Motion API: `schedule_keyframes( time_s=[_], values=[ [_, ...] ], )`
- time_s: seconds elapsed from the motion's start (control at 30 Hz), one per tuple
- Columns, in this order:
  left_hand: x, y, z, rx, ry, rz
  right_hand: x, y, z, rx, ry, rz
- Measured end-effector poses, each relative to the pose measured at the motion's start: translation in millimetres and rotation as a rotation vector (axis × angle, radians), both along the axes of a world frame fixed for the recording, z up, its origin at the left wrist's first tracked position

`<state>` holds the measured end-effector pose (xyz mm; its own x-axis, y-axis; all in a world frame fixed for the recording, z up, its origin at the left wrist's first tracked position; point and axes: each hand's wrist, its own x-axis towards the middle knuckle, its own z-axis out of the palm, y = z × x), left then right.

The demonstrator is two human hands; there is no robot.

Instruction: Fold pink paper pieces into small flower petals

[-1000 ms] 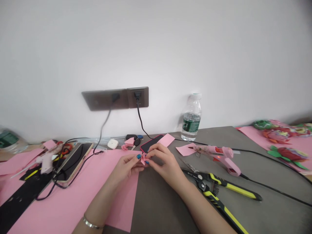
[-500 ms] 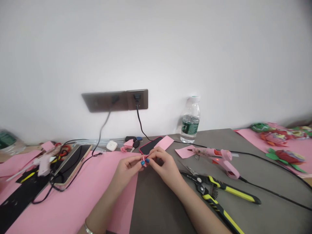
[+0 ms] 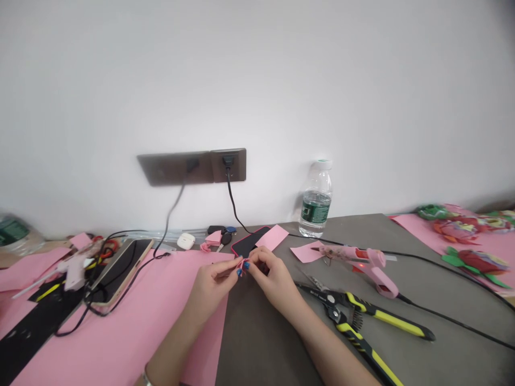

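Between my fingertips is a small folded piece of pink paper (image 3: 243,264), mostly covered by the fingers. My left hand (image 3: 215,281) pinches it from the left, thumb against forefinger. From the right, my right hand (image 3: 270,273) pinches the same piece, and the two thumbs nearly touch. Just beyond the hands lie a dark phone with a red edge (image 3: 245,245) and a pink paper rectangle (image 3: 272,237) resting partly on it. A curled pink paper piece (image 3: 211,241) sits behind my left hand, near some keys (image 3: 225,239).
Right of my hands lie yellow-black pliers (image 3: 350,308) and a pink glue gun (image 3: 362,262) with a cord. A water bottle (image 3: 316,201) stands by the wall. Paper flowers (image 3: 477,262) are far right. At left are a large pink sheet (image 3: 132,332), a gold phone (image 3: 120,271) and cables.
My fingers have shifted slightly on the pink paper, and the thumbs have changed angle. The whole view has moved a little; the other things lie as before.
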<state>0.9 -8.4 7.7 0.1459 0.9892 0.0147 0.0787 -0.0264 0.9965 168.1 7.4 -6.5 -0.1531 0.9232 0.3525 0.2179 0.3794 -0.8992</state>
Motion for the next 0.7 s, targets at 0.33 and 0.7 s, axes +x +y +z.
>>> schedule_keyframes(
  time_s=[0.33, 0.7],
  values=[
    [-4.0, 2.7, 6.3, -0.006, -0.094, -0.017, 1.8, 3.5, -0.9, -0.103, 0.082, 0.019],
    [-5.8, 0.2, -2.1, 0.454, 0.171, 0.025, -1.4, 1.6, 2.4, -0.301, 0.259, 0.115]
  ],
)
